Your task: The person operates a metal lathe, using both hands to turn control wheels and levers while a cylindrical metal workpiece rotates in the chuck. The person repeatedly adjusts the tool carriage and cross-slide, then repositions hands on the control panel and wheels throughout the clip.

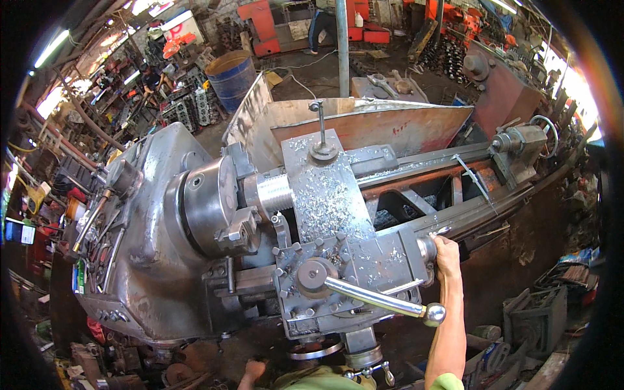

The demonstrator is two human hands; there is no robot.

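My right hand [447, 255] is closed around the small crank handle at the right end of the lathe's top slide [390, 253]. Low in the view, my left hand [254, 369] shows only in part, left of the carriage handwheel [316, 353]; its fingers are too dark to read. A ridged metal cylinder [275, 193] is held in the jaws of the big chuck [209, 195]. Between cylinder and right hand stands the square tool post [312, 276], with a ball-ended clamping lever [377, 296] slanting right. Silvery chips [328, 201] litter the cross slide.
Wrenches and other hand tools [107, 247] lie on the grey headstock [146, 260]. The tailstock [519, 144] sits at the bed's far right. Behind the lathe are a sheet-metal guard [383, 127], a post [342, 49] and a blue drum [232, 81]. Another person [322, 29] stands at the back.
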